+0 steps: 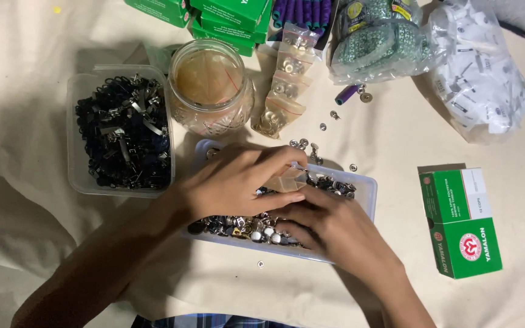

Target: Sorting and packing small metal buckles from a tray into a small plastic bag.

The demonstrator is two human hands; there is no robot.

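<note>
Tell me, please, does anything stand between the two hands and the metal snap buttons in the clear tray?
Nothing visible does. The left hand and right hand are already inside the clear tray, resting on the snap buttons, with a small clear bag between their fingers.

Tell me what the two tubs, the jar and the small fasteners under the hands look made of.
Both tubs: clear plastic, thin see-through walls. Jar: likely glass, with a patterned, glinting side. Fasteners: probably metal, shiny silver and dark. Left hand and right hand rest among them.
</note>
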